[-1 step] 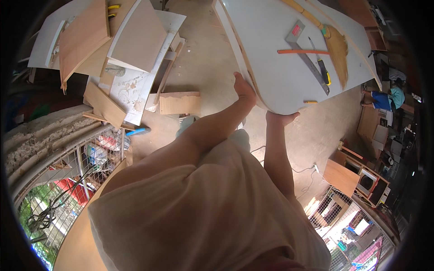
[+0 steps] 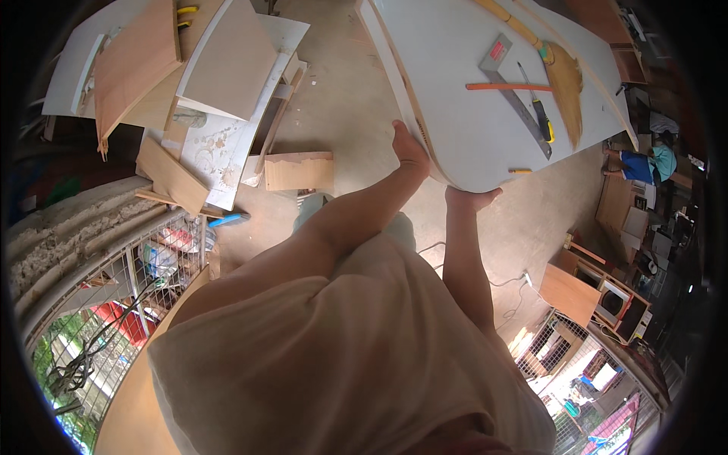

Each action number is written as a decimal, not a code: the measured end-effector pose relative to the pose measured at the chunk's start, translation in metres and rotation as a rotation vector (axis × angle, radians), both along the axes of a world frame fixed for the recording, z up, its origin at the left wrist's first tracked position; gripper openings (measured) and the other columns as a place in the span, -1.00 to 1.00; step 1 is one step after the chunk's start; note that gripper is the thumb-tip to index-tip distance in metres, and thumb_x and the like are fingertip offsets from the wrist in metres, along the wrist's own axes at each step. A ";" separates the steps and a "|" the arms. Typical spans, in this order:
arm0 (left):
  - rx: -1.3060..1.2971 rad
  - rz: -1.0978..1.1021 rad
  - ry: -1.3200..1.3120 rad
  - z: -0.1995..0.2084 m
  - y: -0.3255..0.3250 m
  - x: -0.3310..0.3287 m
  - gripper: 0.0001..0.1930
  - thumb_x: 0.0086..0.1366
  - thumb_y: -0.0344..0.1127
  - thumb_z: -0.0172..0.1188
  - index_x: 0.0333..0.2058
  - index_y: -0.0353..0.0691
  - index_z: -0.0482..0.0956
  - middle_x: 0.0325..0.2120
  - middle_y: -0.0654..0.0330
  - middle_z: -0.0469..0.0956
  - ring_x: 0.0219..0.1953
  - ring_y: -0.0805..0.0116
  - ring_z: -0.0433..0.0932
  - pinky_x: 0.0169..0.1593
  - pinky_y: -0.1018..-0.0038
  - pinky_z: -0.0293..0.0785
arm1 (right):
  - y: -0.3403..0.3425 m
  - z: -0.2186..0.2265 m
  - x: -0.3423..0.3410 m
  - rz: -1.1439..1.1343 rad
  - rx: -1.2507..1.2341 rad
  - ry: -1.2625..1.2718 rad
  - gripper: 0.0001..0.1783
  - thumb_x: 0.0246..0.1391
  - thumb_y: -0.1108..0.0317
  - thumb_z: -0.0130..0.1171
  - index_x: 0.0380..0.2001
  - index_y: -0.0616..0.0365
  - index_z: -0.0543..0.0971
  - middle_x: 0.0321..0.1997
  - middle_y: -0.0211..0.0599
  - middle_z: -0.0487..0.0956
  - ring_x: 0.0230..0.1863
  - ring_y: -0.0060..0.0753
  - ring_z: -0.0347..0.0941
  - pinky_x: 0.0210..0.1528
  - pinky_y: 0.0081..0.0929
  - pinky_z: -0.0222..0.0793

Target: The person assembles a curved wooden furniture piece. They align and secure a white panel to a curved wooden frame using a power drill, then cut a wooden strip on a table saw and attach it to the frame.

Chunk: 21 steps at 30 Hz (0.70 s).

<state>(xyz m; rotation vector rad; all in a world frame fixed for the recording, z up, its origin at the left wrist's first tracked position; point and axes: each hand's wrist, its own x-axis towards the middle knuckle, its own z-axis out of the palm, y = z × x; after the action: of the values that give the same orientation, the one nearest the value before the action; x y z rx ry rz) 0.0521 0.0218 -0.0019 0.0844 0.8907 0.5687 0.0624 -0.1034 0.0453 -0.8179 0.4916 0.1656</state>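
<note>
A large white-topped board [image 2: 455, 114] with a rounded near corner and wood-coloured edge stretches ahead of me. My left hand [image 2: 410, 149] grips its left side near the corner, thumb up along the edge and fingers mostly hidden. At the near end, my right hand [image 2: 473, 199] holds the rim with fingers largely out of sight beneath it. On the board lie a metal square [image 2: 519, 102], an orange stick [image 2: 506, 87], a thin-shafted tool with a black-and-yellow handle [image 2: 544, 121], a straw broom [image 2: 566, 83] and a small yellow piece [image 2: 520, 171].
Wooden panels [image 2: 136, 68] and a stained white board [image 2: 220, 155] are stacked at the left. A short wood piece [image 2: 299, 171] sits on the floor beside a blue-handled tool [image 2: 227, 220]. Cable [image 2: 516, 282] runs along the floor at right. Another person [image 2: 644, 165] is far right.
The stacked panels and floor items at left sit slightly farther left in the picture. Both hands keep their hold on the board, and the tools on it look unmoved.
</note>
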 end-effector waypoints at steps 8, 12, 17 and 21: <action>0.062 -0.217 0.088 0.019 0.017 -0.004 -0.33 0.45 0.17 -0.29 0.10 -0.38 0.40 0.04 -0.01 0.47 0.07 0.16 0.46 0.14 0.29 0.37 | 0.015 0.015 -0.005 0.037 -0.076 -0.003 -0.20 0.26 -0.37 -0.60 0.31 -0.19 0.28 0.33 -0.54 0.31 0.38 -0.30 0.18 0.36 -0.15 0.18; 0.050 -0.225 0.139 0.019 0.021 -0.002 -0.30 0.43 0.20 -0.31 0.11 -0.38 0.38 0.02 -0.03 0.49 0.07 0.11 0.49 0.11 0.24 0.41 | 0.018 0.018 0.000 0.040 -0.114 0.075 -0.24 0.26 -0.36 -0.50 0.29 -0.19 0.29 0.30 -0.53 0.33 0.36 -0.31 0.21 0.35 -0.15 0.20; -0.035 -0.170 0.145 0.024 0.019 -0.001 -0.34 0.47 0.14 -0.28 0.08 -0.39 0.45 0.00 0.01 0.52 0.04 0.16 0.48 0.16 0.32 0.34 | -0.006 0.014 -0.004 0.115 -0.126 0.118 -0.29 0.22 -0.35 -0.35 0.25 -0.21 0.30 0.26 -0.54 0.35 0.34 -0.31 0.22 0.36 -0.09 0.16; -0.012 -0.186 0.190 0.023 0.019 0.000 -0.34 0.47 0.14 -0.29 0.08 -0.40 0.46 0.02 0.01 0.52 0.05 0.14 0.47 0.18 0.31 0.33 | 0.009 0.023 -0.008 0.161 -0.060 0.120 -0.30 0.20 -0.34 -0.31 0.24 -0.22 0.32 0.25 -0.52 0.36 0.33 -0.30 0.22 0.36 -0.05 0.13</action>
<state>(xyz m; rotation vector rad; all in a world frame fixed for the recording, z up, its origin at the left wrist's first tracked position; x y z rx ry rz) 0.0517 0.0410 0.0214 0.2110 1.0586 0.3860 0.0540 -0.0941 0.0681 -0.9099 0.5457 0.3517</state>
